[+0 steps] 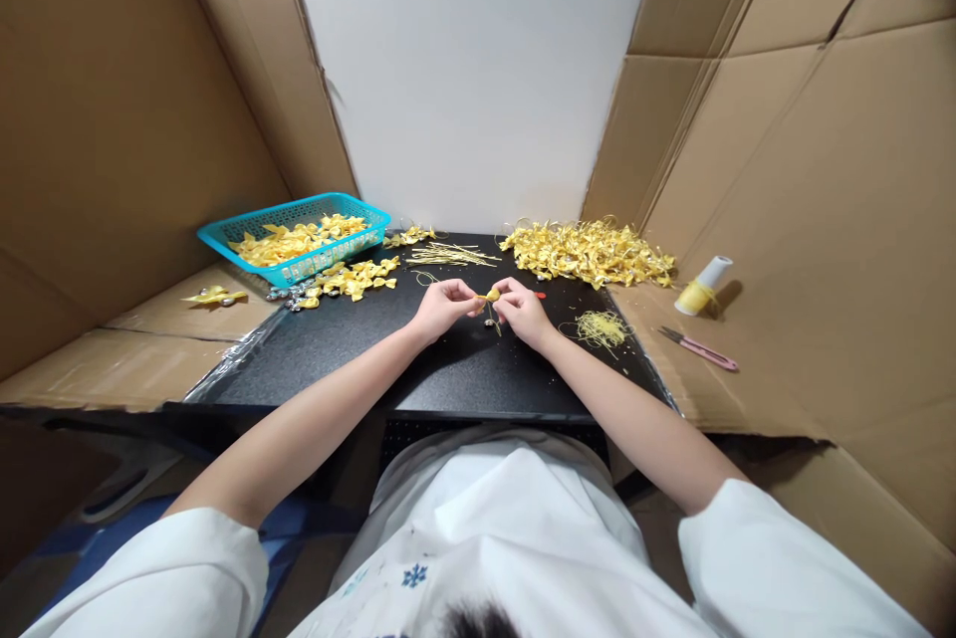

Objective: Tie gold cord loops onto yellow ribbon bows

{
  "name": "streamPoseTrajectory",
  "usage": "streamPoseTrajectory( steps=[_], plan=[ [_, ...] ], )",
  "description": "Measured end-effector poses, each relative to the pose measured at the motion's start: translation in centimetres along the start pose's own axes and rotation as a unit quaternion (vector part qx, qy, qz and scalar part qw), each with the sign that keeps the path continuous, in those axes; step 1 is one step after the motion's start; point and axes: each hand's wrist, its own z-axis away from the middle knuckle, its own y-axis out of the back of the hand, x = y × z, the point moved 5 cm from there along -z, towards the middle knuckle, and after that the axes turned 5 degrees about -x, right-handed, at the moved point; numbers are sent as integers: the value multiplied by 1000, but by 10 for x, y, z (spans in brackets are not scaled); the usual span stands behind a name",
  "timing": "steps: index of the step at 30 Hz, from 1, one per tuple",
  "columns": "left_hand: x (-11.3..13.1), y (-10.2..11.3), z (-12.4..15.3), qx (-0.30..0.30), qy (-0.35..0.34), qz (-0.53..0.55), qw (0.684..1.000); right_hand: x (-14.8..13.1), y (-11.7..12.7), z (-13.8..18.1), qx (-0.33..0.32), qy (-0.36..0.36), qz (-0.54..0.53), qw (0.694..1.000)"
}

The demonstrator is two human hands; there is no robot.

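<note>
A small yellow ribbon bow (493,296) is between the two hands, over the middle of the table (336,374); fingers hide much of its shape. A thin cord trails beneath it, and a small round silver bell (489,322) shows just below; whether the bell hangs or lies on the black surface is hard to tell. The left hand (450,308) pinches the bow's left side between thumb and fingertips, and the right hand (521,312) grips its right side likewise.

Beyond and left of the left hand stands a turquoise perforated plastic basket (291,272), holding a loose heap of yellow ribbon bows (299,240). Between it and the left hand lie more bows (358,278), with shiny silver bells (299,296) beside them. Straight yellow cord lengths (452,255) lie just beyond the left hand. Past the right hand spreads a broad pile of yellow bows with cord loops (590,252); nearer, to its right, is a tangle of yellow-green cord (601,329). Farther right are a white tube wound with yellow cord (703,288) and pink-handled snips (700,349).
</note>
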Motion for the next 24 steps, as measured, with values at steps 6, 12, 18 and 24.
streamPoseTrajectory(
  steps=[6, 12, 18, 24],
  plan=[
    [0, 0, 0, 1, -5, -7, 1000, 1, 0, -1, 5, 6, 8, 1000],
    [1, -1, 0, 1, -19, -17, 1000, 3, 0, -1, 5, 6, 15, 1000],
    [1, 0, 1, 3, -33, -50, 998, 6, -1, -2, 4, -1, 23, 1000],
    [8, 2, 6, 40, -87, -139, 986, 7, -4, -1, 5, -10, 33, 999]
  ],
)
